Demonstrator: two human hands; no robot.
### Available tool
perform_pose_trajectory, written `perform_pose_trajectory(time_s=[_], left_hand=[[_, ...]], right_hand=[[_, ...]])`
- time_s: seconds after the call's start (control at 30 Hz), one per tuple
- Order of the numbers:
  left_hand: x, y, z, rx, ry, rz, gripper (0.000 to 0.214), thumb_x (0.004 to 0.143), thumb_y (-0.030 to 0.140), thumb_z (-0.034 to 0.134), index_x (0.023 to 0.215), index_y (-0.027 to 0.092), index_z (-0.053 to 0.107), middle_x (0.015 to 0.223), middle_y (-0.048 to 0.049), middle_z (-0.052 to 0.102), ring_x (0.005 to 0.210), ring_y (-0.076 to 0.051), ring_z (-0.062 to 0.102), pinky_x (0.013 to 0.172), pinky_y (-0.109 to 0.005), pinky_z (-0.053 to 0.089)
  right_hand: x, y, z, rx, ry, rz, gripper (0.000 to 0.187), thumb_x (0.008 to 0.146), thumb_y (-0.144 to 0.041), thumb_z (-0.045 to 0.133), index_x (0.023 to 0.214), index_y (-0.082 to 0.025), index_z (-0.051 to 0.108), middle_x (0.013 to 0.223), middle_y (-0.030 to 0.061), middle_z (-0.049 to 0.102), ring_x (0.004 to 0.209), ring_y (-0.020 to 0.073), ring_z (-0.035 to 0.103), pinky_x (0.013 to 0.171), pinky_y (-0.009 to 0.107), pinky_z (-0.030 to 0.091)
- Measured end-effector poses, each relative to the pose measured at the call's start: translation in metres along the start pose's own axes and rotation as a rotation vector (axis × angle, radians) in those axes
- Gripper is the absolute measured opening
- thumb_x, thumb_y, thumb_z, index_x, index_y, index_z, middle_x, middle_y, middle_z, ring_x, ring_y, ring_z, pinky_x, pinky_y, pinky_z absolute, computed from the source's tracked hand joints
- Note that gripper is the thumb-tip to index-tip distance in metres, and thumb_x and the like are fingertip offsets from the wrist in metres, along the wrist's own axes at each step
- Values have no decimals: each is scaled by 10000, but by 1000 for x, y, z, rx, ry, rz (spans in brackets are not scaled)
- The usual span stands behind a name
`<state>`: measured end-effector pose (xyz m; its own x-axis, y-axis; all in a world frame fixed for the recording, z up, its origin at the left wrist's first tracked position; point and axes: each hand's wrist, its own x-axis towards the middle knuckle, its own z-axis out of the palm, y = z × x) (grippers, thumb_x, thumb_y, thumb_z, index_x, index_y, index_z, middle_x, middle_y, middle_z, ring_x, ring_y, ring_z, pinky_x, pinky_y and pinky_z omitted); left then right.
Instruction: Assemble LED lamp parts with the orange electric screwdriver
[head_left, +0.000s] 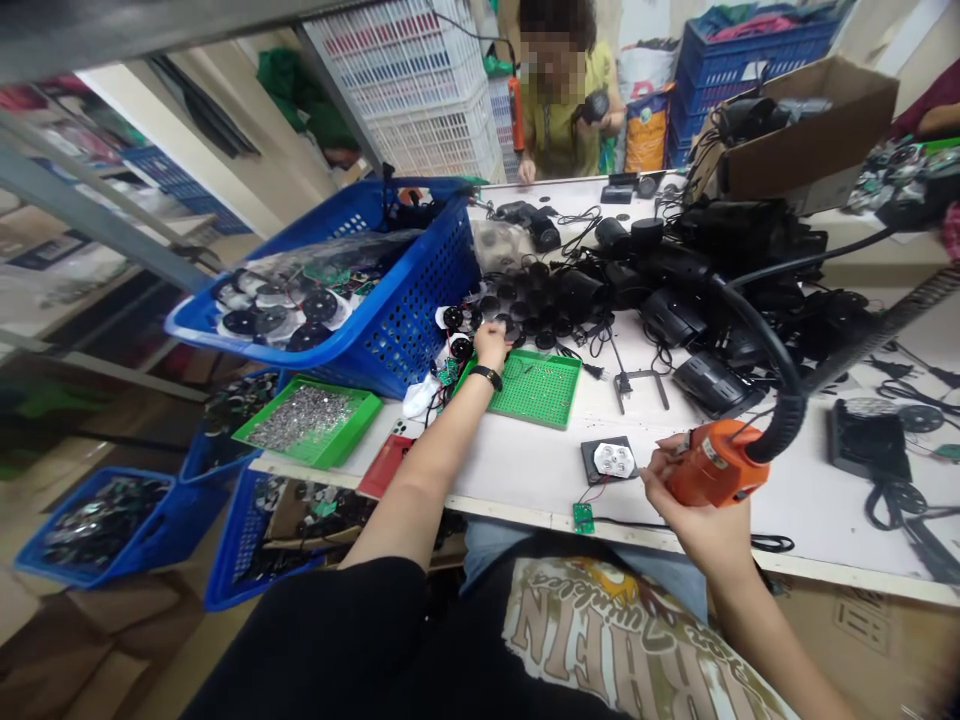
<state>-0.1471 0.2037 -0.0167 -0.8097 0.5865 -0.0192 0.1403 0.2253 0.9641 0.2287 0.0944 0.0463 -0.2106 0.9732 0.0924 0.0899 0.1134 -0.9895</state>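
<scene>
My left hand [493, 347] reaches out to the near edge of a pile of round black parts [536, 300]. Its fingers are closed round one of these parts, mostly hidden by the hand. Wrapped in my right hand [694, 500] is an orange electric screwdriver [716, 462] with a thick black hose at its end. Just left of that hand a black square housing [592, 462] lies on the table, with a white LED plate [614, 460] on it. Thin wires run from it to a small green circuit board [583, 517]. A green tray [536, 390] with small screws lies beside my left wrist.
A blue basket [382, 330] of parts stands at the left, with a green tray of small metal pieces [307, 422] before it. Black housings and cables [667, 315] cover the table's middle. An open cardboard box [810, 150] is at the back. Across the table sits a person [566, 130].
</scene>
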Motion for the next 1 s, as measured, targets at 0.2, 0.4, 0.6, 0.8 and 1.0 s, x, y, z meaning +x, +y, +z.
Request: perform_pose_trajectory(time_s=[0.2,0.4,0.6,0.8,1.0], left_hand=[[-73,37,-7,-164,-219,29,256,947,408,695,927,155,664,770,-2,638,617,-95,599,571,-218,514],[-185,67,-15,-281,-553,289,357,854,475,796,1116,237,749,802,-8,679,585,-93,569,500,-213,464],[-218,74,-7,-259,-527,319,241,904,441,749,1005,224,774,931,-61,752,792,-153,686,597,-231,528],[-216,69,-7,-279,-560,352,218,944,395,711,1108,264,772,977,-43,757,829,-153,708,750,-266,580],[-216,61,-6,-243,-541,649,208,996,231,636,1114,317,784,966,-24,750,899,-147,698,813,-286,570]], right_hand=[[11,-3,-7,-32,-19,-1,347,714,-262,819,1006,-201,642,771,10,695,690,183,697,689,342,617],[25,-12,0,-28,-153,48,404,702,-247,790,1064,-203,616,803,2,679,688,161,659,675,326,595],[23,-21,11,-36,-338,64,483,732,-232,750,1204,-201,648,736,-24,658,660,145,623,682,308,568],[25,-17,12,-16,-259,62,626,740,-247,764,1334,-197,571,744,-36,643,637,141,611,694,321,569],[31,-17,7,-150,-319,94,380,714,-246,754,1078,-205,650,739,-12,661,668,153,615,690,307,536]])
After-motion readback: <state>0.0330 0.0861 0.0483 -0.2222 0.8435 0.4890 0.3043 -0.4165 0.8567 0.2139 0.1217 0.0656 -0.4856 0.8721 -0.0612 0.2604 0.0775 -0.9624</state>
